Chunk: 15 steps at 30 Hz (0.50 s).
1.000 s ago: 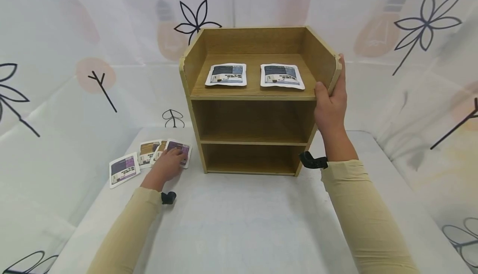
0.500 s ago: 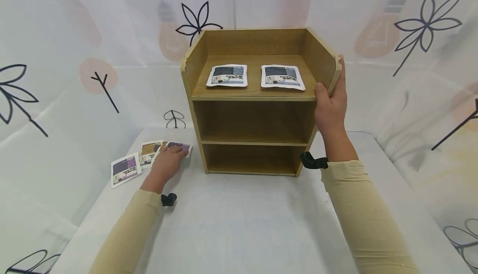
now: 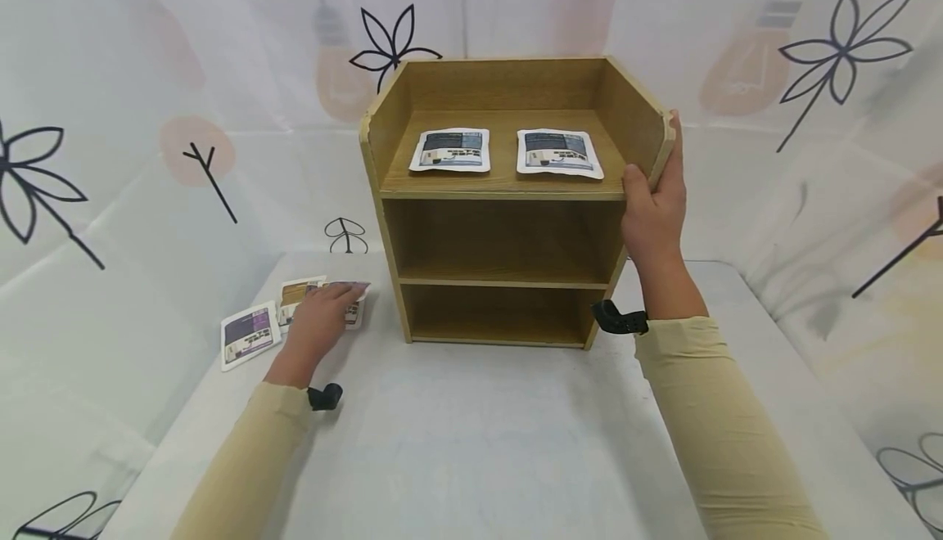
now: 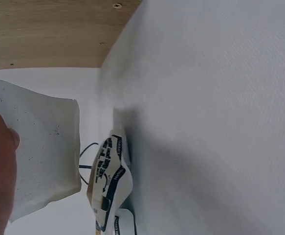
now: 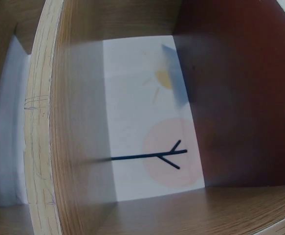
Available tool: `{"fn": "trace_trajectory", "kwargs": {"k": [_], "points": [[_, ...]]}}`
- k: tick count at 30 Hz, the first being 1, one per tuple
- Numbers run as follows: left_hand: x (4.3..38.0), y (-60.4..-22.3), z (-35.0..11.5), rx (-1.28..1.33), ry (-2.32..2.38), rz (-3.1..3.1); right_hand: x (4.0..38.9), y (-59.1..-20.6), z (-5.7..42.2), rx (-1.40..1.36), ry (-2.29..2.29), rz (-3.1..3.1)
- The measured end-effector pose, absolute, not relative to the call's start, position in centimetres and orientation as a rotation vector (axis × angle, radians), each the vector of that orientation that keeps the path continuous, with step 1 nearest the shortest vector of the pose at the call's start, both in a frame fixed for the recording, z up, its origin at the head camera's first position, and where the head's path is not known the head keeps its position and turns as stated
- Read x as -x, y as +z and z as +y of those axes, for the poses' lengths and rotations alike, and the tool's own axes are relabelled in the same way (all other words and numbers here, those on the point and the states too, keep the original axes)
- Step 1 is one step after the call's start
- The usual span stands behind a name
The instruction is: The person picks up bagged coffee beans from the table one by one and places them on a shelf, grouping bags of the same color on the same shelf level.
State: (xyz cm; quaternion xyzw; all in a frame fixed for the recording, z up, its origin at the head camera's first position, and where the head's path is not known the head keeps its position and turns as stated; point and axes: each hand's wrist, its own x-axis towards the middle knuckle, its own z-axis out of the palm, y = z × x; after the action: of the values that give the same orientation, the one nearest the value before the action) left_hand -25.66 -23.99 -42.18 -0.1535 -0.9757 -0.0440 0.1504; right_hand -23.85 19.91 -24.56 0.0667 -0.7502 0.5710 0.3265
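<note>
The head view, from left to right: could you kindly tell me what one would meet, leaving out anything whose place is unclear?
Leftmost purple-labelled packet, left hand, left blue-labelled packet, right blue-labelled packet, right hand.

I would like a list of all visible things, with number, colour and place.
Table: 1, white, in front
Backdrop: 1, white, patterned, behind
Shelf: 1, brown, on the table
Shelf packets: 2, blue and white, top level
Purple packet: 1, purple and white, table's left
Other packets: at least 2, one brown, nearby, partly hidden
Held packet: 1, white back, left of shelf
Wristbands: 2, black, both wrists
Sleeves: 2, beige, both arms
Left hand: 1, pinching the held packet
Right hand: 1, gripping the shelf's right side
</note>
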Motion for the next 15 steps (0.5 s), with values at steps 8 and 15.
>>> {"fn": "trace_trajectory", "kwargs": {"k": [8,15], "points": [[24.9,-41.9,-24.1,0.420,-0.152,-2.766,23.9,-24.6,20.0,-0.168,1.491,-1.970],[23.4,-41.2,-24.1,0.434,-0.174,-2.734,23.8,-24.6,19.9,-0.170,1.493,-1.971]]}}
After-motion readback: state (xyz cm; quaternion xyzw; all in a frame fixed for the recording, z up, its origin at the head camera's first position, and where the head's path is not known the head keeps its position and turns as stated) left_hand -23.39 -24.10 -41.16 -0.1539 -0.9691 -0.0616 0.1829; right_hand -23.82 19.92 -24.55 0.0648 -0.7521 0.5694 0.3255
